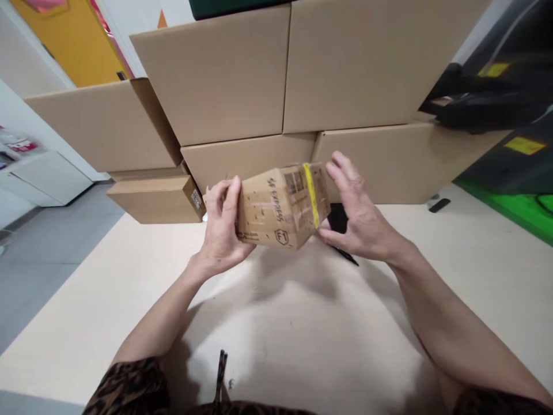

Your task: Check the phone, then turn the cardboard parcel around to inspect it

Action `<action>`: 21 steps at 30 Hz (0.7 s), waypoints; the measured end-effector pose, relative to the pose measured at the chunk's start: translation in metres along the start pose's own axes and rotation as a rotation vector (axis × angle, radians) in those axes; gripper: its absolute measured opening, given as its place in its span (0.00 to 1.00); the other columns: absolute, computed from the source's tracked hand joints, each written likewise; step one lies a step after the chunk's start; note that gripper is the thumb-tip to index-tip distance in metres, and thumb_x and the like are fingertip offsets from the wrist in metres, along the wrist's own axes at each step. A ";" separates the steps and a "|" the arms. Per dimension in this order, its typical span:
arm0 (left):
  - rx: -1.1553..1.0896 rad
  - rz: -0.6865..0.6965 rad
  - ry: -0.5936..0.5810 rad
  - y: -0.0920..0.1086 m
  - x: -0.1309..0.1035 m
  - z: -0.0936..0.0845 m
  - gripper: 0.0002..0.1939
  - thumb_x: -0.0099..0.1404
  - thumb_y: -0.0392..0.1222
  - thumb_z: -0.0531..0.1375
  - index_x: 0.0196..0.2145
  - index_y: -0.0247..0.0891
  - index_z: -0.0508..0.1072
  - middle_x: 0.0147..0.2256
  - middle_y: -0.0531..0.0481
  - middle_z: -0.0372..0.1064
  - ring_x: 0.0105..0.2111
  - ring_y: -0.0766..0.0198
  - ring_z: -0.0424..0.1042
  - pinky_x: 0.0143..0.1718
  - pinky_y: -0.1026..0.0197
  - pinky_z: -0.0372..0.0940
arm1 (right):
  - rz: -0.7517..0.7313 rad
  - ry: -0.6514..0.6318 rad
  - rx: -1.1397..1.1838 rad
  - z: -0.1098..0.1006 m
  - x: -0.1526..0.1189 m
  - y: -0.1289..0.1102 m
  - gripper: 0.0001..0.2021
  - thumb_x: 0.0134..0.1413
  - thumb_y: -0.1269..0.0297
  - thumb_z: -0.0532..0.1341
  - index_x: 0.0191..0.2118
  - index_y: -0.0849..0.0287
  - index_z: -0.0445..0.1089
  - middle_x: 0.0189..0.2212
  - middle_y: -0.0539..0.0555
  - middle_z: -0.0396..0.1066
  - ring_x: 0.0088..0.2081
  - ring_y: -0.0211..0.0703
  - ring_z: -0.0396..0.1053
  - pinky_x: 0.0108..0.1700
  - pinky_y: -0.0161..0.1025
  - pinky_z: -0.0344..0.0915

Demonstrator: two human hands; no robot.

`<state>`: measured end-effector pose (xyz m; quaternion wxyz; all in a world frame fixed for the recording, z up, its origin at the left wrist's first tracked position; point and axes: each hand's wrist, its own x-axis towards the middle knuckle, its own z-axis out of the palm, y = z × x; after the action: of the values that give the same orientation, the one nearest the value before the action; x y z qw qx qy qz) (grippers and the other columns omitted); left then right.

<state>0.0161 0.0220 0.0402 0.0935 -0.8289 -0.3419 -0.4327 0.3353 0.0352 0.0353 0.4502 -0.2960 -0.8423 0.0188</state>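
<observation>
A small brown cardboard box (265, 207) with "SF EXPRESS" print and a yellow strip round its right end is held tilted above the pale table. My left hand (222, 227) grips its left end, thumb on the near side and fingers curled behind. At the right end is my right hand (360, 216), fingers spread, thumb by the lower corner near the yellow strip; its palm is apart from the box. Behind that hand a black object (337, 219) is partly hidden on the table, with a thin black pen-like item (347, 256) beside it.
Large cardboard cartons (216, 80) are stacked along the back of the table (276, 340). A smaller carton with a label (151, 199) sits at the left. On the right lie a small black item (439, 205) and a green surface (505, 204), with dark equipment (510, 104) above.
</observation>
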 end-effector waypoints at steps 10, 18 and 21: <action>0.097 0.188 -0.129 0.026 -0.003 -0.007 0.52 0.69 0.40 0.63 0.82 0.48 0.39 0.81 0.31 0.40 0.81 0.28 0.41 0.76 0.21 0.47 | -0.124 0.067 -0.051 0.022 -0.003 -0.013 0.70 0.44 0.36 0.76 0.83 0.44 0.32 0.77 0.65 0.53 0.75 0.79 0.57 0.75 0.79 0.56; -0.036 0.403 -0.200 0.057 0.002 -0.011 0.39 0.72 0.71 0.62 0.74 0.57 0.65 0.70 0.49 0.71 0.71 0.41 0.70 0.76 0.37 0.59 | -0.165 0.093 0.045 0.038 -0.011 -0.025 0.69 0.34 0.37 0.78 0.80 0.36 0.42 0.70 0.62 0.60 0.66 0.79 0.65 0.70 0.79 0.59; -0.149 0.268 -0.299 0.050 0.013 -0.022 0.39 0.67 0.77 0.62 0.68 0.59 0.73 0.68 0.51 0.75 0.69 0.37 0.72 0.76 0.32 0.58 | 0.012 0.167 0.213 0.034 -0.017 -0.023 0.65 0.24 0.37 0.80 0.74 0.32 0.55 0.69 0.58 0.62 0.68 0.82 0.62 0.74 0.80 0.52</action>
<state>0.0388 -0.0193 0.0707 0.0372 -0.9265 -0.2058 -0.3128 0.3049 0.0156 0.0092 0.5474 -0.2519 -0.7934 0.0863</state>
